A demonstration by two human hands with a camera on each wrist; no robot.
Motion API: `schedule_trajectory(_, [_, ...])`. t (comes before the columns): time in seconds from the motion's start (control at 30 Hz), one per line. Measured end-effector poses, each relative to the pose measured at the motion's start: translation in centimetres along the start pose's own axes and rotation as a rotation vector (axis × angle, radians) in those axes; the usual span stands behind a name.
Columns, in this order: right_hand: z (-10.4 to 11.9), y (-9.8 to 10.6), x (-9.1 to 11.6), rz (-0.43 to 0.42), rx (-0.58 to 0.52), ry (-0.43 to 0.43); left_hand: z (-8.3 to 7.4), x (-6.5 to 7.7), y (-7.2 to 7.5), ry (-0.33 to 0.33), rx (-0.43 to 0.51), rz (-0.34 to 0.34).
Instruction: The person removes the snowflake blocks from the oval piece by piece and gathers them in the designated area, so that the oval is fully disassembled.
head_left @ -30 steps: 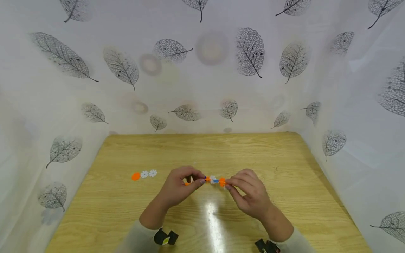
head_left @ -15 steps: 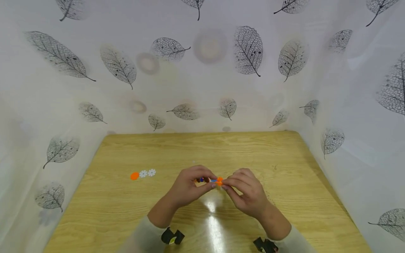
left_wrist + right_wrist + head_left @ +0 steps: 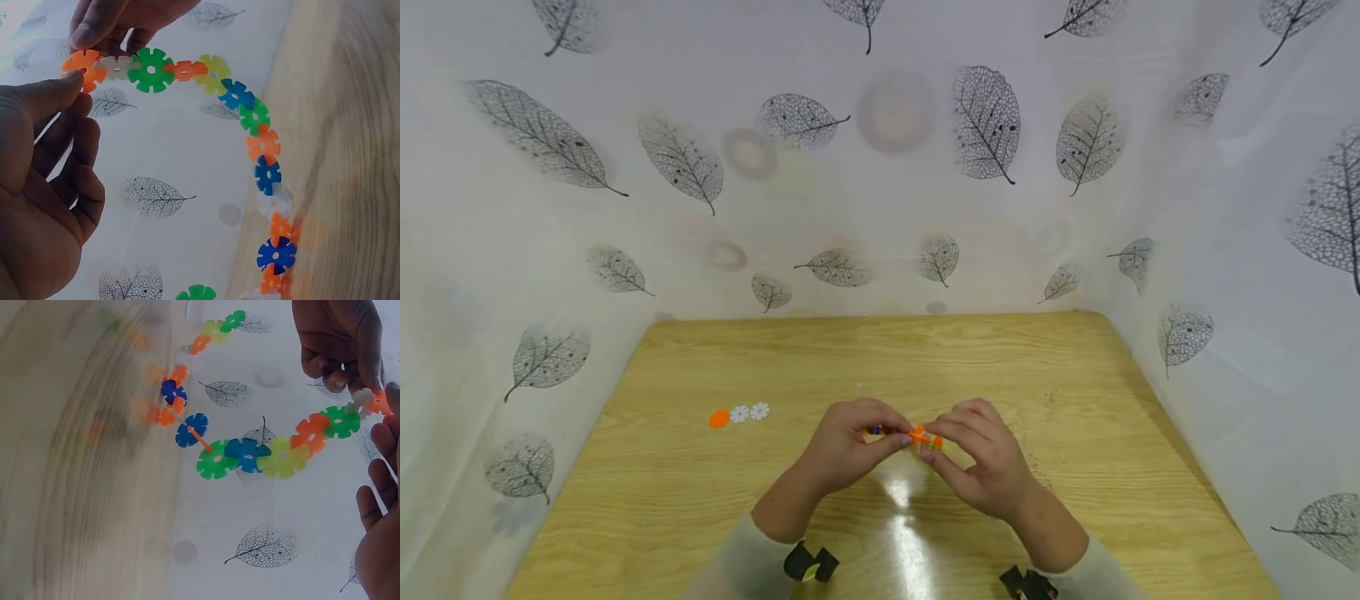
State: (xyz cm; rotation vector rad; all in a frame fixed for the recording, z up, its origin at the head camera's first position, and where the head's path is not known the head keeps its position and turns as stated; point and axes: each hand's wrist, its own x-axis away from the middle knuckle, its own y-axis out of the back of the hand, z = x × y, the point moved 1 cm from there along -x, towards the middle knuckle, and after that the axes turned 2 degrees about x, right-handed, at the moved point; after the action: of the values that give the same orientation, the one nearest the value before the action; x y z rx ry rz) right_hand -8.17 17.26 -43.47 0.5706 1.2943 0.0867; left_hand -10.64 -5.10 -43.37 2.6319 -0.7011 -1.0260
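A chain of interlocked plastic snowflake discs (image 3: pixel 151 70) in orange, white, green, yellow and blue curves away from both hands in the wrist views. My left hand (image 3: pixel 853 437) pinches an orange disc (image 3: pixel 85 70) at one end of it. Close beside it, my right hand (image 3: pixel 988 454) has thumb and fingers on the chain by that orange disc and the white disc (image 3: pixel 117 67) joined to it. In the head view, orange discs (image 3: pixel 919 435) show between the fingertips, while the hands hide most of the chain.
On the wooden table (image 3: pixel 775 350), left of the hands, lie one loose orange disc (image 3: pixel 719 418) and two white discs (image 3: pixel 740 413) in a row. A pale curtain (image 3: pixel 880 192) printed with leaves encloses the back and sides. Light reflects off the tabletop near the front.
My left hand has shifted right along the chain, and its fingertips are now close to the right hand's. The orange discs between them have changed angle. The right hand has barely moved.
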Motion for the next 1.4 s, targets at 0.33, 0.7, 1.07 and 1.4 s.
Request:
schedule_trajectory(0.33, [-0.2, -0.8, 1.4, 0.126, 0.006, -0.133, 0.0, 0.5, 0.3, 0.041, 0.036, -0.046])
schedule_trajectory(0.7, [-0.2, -1.3, 1.2, 0.038, 0.044, -0.038, 0.0, 0.7, 0.2, 0.002, 0.014, -0.074])
schedule_trajectory(1.07, [0.1, -1.4, 1.3, 0.030, 0.047, -0.033, 0.1, 0.8, 0.2, -0.015, -0.001, -0.094])
schedule_trajectory(1.4, [-0.2, -1.0, 1.8, 0.047, 0.067, -0.054, -0.3, 0.9, 2.0, -0.039, -0.057, -0.188])
